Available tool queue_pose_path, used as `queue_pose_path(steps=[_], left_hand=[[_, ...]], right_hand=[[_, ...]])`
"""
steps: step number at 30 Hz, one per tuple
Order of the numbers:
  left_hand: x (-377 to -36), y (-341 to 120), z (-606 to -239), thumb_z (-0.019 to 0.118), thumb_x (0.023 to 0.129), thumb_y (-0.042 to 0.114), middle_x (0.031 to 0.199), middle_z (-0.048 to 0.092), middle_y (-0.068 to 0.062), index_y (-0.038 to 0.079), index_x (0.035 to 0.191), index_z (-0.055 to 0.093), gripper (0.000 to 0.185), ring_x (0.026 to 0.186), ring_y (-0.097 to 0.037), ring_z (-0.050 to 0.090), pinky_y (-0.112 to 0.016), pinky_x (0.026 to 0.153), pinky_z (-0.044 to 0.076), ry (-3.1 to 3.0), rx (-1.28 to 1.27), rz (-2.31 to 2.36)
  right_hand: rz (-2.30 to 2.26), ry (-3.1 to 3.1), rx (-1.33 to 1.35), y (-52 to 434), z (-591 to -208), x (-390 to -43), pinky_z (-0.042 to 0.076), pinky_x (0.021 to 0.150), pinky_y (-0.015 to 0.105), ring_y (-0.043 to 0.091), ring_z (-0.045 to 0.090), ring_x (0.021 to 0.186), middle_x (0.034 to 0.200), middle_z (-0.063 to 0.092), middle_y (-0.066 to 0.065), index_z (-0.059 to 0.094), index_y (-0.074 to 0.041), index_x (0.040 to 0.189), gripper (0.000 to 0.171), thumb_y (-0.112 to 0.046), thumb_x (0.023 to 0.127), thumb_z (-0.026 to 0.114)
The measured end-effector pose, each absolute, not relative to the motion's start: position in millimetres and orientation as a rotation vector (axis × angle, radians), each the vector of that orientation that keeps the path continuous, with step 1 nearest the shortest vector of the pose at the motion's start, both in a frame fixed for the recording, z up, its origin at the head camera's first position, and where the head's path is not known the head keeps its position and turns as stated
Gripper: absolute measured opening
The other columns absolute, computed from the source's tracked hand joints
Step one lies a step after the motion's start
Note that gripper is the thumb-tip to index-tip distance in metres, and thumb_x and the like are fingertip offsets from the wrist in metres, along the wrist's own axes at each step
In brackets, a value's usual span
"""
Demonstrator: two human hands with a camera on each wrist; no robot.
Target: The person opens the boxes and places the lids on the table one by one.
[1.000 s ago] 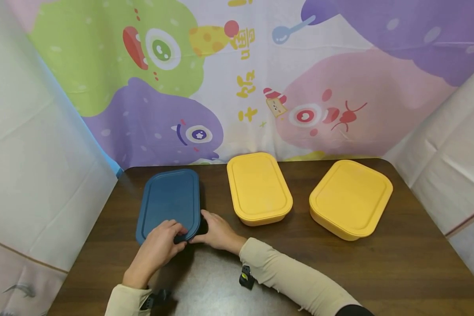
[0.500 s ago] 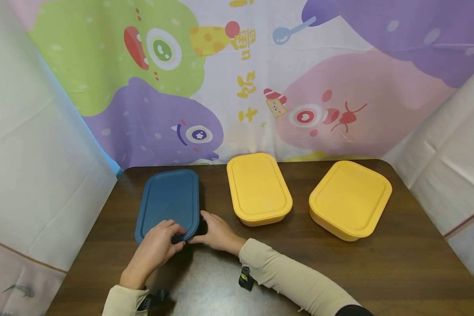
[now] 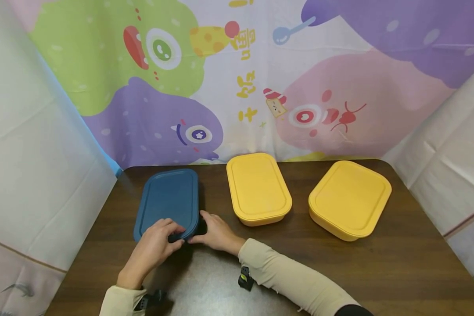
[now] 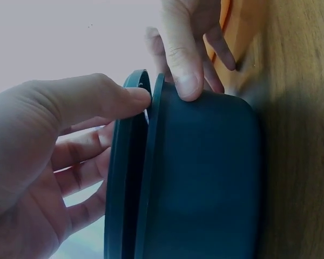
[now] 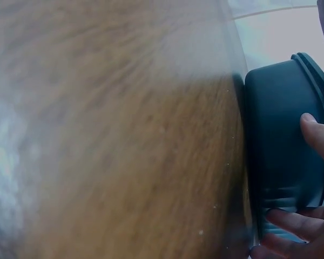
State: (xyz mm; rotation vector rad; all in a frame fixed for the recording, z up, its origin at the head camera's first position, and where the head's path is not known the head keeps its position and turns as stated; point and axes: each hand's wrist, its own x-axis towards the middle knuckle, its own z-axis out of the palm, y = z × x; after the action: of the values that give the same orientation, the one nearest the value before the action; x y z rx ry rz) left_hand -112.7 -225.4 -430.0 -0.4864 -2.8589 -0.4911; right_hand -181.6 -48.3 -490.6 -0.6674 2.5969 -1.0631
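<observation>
On my desk (image 3: 399, 263), a blue box (image 3: 170, 197) sits near the far-left corner. Two yellow boxes (image 3: 258, 188) stand toward the far edge.

My head view looks forward and down from above the tabletop (image 3: 300, 259), far enough back to include the printed backdrop (image 3: 256, 79). My left wrist view sits close behind the left hand (image 3: 151, 250), facing the near end of the blue container (image 4: 200, 172), rolled so the tabletop stands vertical at frame right. My right wrist view skims low over the tabletop, likewise rolled, the container at frame right. Both wrist views share that container and the right hand (image 3: 219, 235).
</observation>
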Motion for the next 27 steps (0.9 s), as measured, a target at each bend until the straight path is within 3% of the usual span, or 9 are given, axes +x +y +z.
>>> queue_pose_path(steps=[17,27], left_hand=[[-110.0,-227.4,-438.7,0.082,0.072,0.009,0.090,0.065,0.003,0.013,0.095,0.074,0.024,0.084,-0.014,0.055,-0.033,0.068,0.048,-2.624,-0.483,-0.574],[-112.1,-227.6,-438.1,0.081,0.072,0.004,0.092,0.065,-0.001,0.007,0.103,0.076,0.032,0.086,-0.016,0.054,-0.032,0.066,0.047,-2.480,-0.513,-0.596]], right_hand=[[-1.084,2.584,-0.661,-49.6,-486.1,-178.8,0.041,0.109,0.045,0.030,0.044,0.137,0.152,0.041,0.015,0.033,-0.003,0.150,0.095,-0.047,0.079,0.077],[-1.117,2.576,-0.658,-48.8,-486.0,-177.8,0.043,0.107,0.045,0.030,0.046,0.135,0.150,0.044,0.016,0.033,-0.003,0.150,0.094,-0.047,0.079,0.077]])
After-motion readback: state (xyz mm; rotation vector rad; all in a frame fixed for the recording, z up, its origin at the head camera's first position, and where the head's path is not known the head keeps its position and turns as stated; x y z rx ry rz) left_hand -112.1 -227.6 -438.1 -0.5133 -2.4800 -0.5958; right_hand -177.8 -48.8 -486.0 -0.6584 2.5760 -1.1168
